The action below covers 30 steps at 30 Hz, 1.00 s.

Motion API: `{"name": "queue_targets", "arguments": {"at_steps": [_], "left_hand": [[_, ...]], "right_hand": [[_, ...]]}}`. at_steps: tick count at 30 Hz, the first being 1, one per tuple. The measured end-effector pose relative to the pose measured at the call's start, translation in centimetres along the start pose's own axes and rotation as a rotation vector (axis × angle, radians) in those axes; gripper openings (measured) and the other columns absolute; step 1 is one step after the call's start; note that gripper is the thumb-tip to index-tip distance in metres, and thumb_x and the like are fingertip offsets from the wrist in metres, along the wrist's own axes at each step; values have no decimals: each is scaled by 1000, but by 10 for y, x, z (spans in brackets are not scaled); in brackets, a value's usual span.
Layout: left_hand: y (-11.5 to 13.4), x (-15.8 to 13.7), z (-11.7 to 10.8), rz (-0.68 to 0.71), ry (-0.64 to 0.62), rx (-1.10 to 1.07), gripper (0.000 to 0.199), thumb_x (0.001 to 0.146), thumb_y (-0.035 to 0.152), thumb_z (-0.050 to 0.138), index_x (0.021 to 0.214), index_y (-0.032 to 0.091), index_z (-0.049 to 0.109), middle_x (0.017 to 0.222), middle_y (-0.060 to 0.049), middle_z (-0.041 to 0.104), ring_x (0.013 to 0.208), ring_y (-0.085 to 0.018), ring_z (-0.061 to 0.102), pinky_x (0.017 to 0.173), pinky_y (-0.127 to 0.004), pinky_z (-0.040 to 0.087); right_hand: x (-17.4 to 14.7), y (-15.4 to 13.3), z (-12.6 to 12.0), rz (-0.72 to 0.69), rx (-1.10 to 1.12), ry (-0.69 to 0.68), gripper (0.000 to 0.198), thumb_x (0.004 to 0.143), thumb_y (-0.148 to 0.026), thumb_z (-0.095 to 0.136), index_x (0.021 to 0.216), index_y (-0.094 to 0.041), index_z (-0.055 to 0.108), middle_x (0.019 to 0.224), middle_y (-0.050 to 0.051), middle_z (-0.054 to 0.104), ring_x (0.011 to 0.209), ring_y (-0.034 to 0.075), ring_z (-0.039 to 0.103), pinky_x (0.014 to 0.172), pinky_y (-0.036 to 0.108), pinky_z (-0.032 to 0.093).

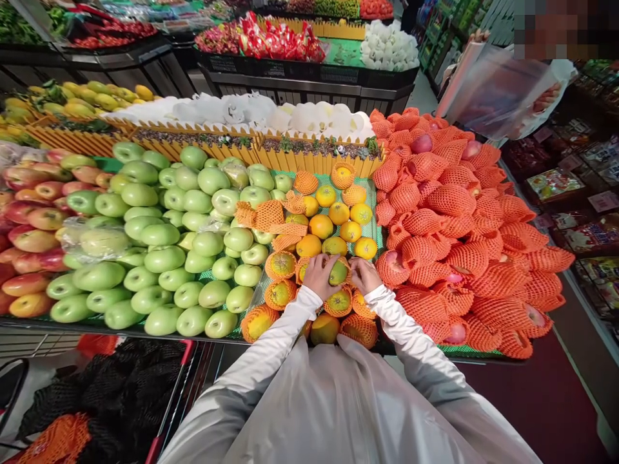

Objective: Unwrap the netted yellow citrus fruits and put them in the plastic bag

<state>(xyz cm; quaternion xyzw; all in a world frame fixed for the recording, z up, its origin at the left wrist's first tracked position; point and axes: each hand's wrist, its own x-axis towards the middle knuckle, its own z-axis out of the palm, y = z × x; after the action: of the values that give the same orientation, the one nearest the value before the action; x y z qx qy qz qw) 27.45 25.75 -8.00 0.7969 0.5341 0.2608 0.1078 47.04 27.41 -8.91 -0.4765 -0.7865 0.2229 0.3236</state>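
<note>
My left hand [320,276] curls round a greenish orange [338,273] in the front part of the orange display. Just to the right of that fruit, my right hand [365,276] has its fingers pinched together; what they hold, if anything, is too small to make out. Around both hands lie more oranges, several in orange foam nets, such as a netted orange [280,265] on the left. Bare oranges [321,226] sit farther back. Loose foam nets [269,216] are heaped at the edge of the green apples.
Green apples [164,256] fill the left side, with red apples [36,238] beyond. Netted fruit [449,219] is piled high at right. A low yellow fence [309,156] borders the back. A cart [174,386] stands at lower left. Another person's hand [548,98] is beside a plastic bag.
</note>
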Motion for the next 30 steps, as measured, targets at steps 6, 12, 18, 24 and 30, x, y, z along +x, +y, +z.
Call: {"name": "queue_targets", "arguments": {"at_steps": [6,12,18,24,30], "left_hand": [[9,12,-15,-144,-187,166,81,60,44,75,133,18,53,117,-13,46,107,-33,39,91,-46,35],[24,28,-14,-246,-322,284,86,55,47,80,128,11,50,113,-18,49,107,-36,41,90,-48,30],[40,35,-9,-347,-430,365,92,60,48,81,131,2,43,114,-22,52,111,-36,40,96,-46,24],[34,38,-6,-387,-474,360,106,63,57,77,139,0,32,117,-21,53,114,-33,41,99,-44,23],[29,39,-10,-234,-529,380,89,67,52,74,139,15,35,112,-15,57,110,-34,46,94,-42,28]], "right_hand": [[-2,3,-9,-17,91,-47,9,90,-27,35,89,-19,32,105,11,64,113,20,56,93,35,43],[-5,-14,-9,1,-222,-48,50,74,-32,60,119,-14,47,117,11,55,109,24,52,92,37,42],[-14,-32,0,354,-444,-9,77,62,-32,71,134,-15,49,136,16,35,119,33,40,101,41,38],[3,-32,-10,602,-493,-250,90,63,-38,78,142,-29,37,127,10,41,103,27,55,80,35,46],[17,-23,-27,460,-509,-394,81,64,-27,76,137,-31,43,122,8,43,107,26,54,79,32,44]]}}
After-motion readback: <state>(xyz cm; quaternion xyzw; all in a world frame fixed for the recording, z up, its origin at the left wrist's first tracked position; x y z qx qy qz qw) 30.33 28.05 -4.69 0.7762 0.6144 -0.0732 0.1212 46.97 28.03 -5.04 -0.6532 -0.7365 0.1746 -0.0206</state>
